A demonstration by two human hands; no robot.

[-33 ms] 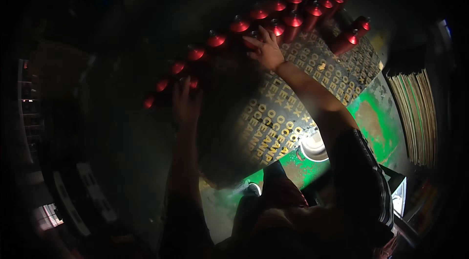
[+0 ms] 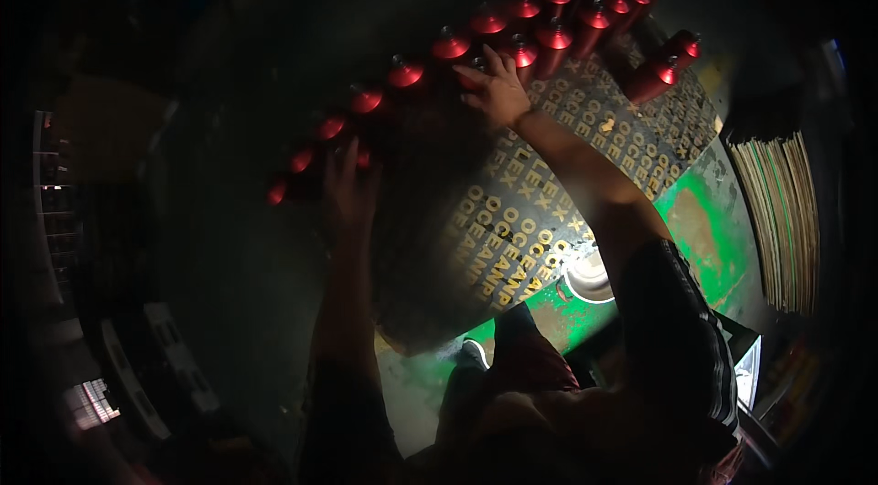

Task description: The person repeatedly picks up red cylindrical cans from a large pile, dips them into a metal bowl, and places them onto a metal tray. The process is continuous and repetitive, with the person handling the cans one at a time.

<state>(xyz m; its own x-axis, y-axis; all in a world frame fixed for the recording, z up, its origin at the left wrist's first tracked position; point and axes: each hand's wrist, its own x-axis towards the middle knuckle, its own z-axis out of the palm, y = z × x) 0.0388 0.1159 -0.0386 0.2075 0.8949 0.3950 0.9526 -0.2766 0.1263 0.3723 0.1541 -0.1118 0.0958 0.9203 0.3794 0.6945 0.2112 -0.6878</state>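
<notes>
Red bottles (image 2: 405, 73) with cone-shaped shoulders and narrow dark necks stand in a long slanting line, doubled toward the far right. My right hand (image 2: 501, 96) reaches to the middle of the line. Its thumb and fingers curl around the upper part of a red bottle (image 2: 476, 75) in the nearer row. Farther left, in deep shadow, my left hand (image 2: 349, 188) has its fingers up against another red bottle (image 2: 364, 158). Shade hides much of that hold. Both bottles look upright.
Under the bottles lies a dark board (image 2: 512, 238) with yellow printing. Two more red bottles (image 2: 654, 80) sit apart at its right end. A white round basin (image 2: 590, 276) is near my right elbow, on a green-painted floor (image 2: 704, 238). Stacked flat sheets (image 2: 776, 220) stand at the right.
</notes>
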